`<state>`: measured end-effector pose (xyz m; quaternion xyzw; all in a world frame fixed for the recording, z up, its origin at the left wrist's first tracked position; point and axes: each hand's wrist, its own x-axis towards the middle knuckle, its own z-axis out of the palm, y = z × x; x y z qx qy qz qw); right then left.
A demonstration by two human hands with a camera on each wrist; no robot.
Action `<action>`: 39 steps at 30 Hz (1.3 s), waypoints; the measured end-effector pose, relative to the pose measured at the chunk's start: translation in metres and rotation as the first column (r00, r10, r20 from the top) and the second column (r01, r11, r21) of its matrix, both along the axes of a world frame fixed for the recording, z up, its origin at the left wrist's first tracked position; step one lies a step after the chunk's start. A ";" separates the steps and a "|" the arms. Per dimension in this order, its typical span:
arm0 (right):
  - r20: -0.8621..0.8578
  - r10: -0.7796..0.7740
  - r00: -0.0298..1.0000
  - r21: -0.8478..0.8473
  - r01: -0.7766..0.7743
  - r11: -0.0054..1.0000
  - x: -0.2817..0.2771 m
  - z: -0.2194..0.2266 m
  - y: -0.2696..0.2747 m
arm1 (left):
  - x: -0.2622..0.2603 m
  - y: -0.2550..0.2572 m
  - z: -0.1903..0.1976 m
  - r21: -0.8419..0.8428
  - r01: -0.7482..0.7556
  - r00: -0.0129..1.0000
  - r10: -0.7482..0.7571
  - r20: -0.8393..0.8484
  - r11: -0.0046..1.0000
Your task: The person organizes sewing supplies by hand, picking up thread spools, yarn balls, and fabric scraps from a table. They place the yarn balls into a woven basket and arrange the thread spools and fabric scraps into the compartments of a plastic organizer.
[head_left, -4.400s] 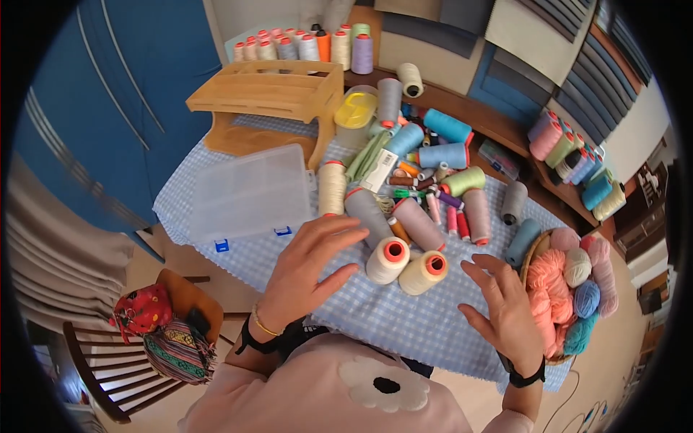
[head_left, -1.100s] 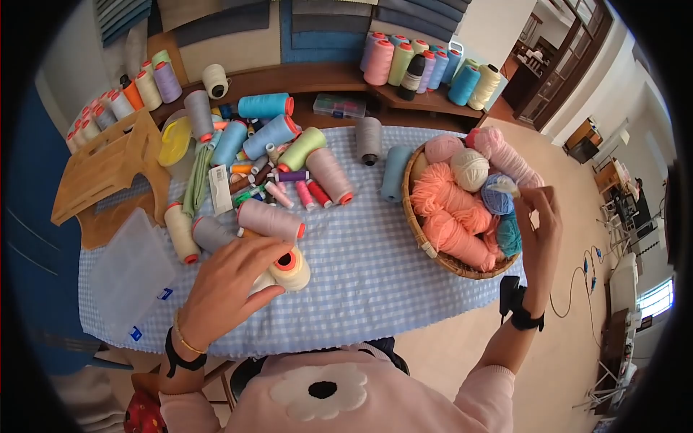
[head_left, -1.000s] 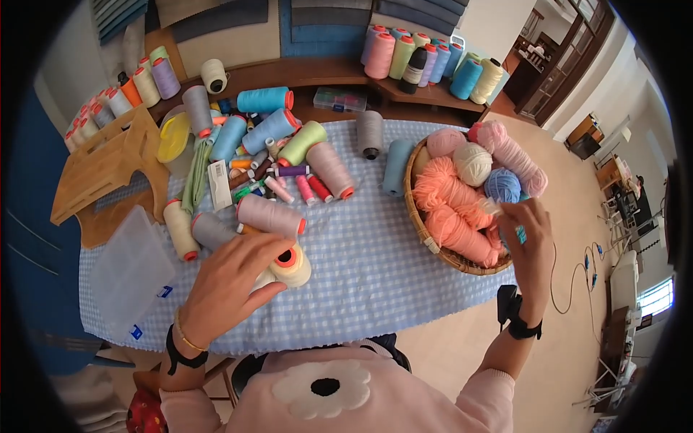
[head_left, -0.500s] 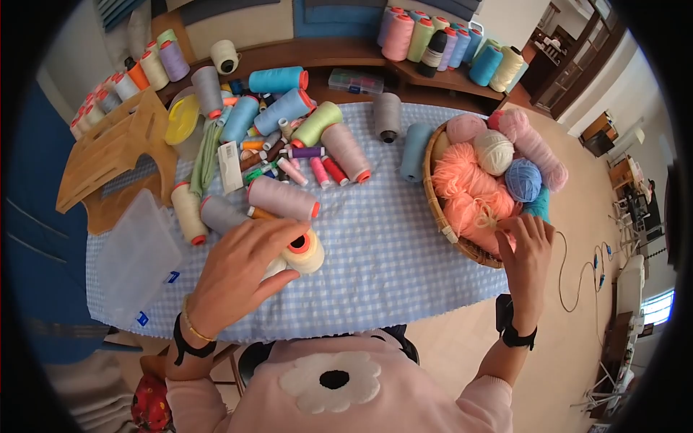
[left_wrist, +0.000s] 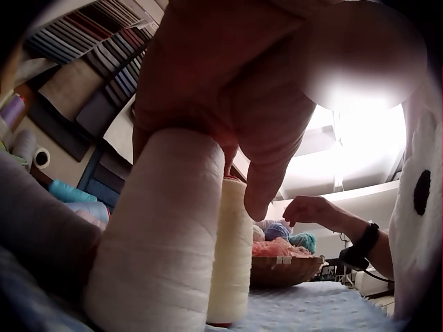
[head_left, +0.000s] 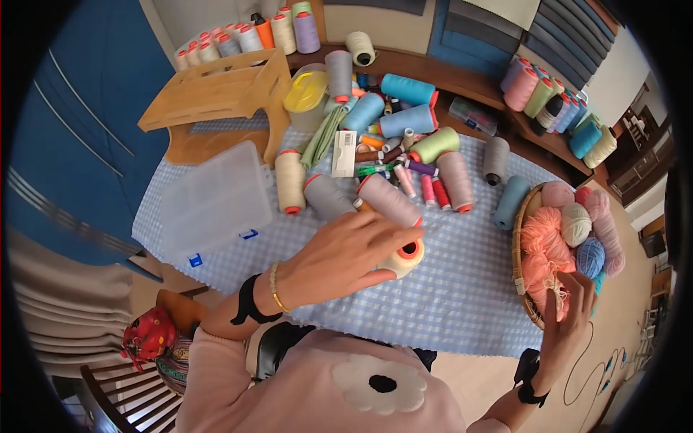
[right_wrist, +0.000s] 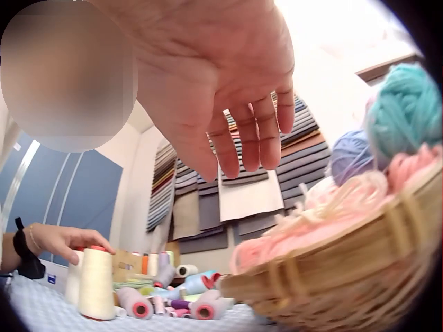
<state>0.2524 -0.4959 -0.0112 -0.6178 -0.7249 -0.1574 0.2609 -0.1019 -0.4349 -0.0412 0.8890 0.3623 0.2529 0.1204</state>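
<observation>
My left hand reaches over two upright thread cones, its fingers and thumb slightly bent. In the left wrist view the palm covers the top of the white cone, and the thumb hangs beside the cream cone; whether the palm presses is unclear. My right hand hangs above the near side of the wicker basket, fingers loosely lowered and holding nothing. Below it, a small pale strand bundle lies on the coral yarn.
Thread cones and small spools crowd the table's middle, near a green cloth. A wooden rack and a clear plastic case lie left. A blue cone stands by the basket, a grey cone behind it.
The pale bundle at my right fingers a second ago now lies on the coral yarn, apart from the hand. My left hand stays over the cones. The head view has turned left.
</observation>
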 end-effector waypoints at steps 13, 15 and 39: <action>-0.015 0.728 0.685 -0.312 -0.695 0.647 -0.114 0.004 0.058 | -0.042 -0.027 0.015 -0.064 -0.171 0.985 0.172 0.003 0.983; -0.050 0.757 0.651 -0.287 -0.736 0.613 -0.125 -0.001 0.065 | -0.047 -0.031 0.013 -0.058 -0.184 0.983 0.184 -0.014 0.981; -0.031 0.475 0.879 0.201 -0.460 0.865 -0.102 0.115 0.230 | -0.031 -0.020 -0.002 -0.143 -0.177 0.984 0.178 -0.011 0.974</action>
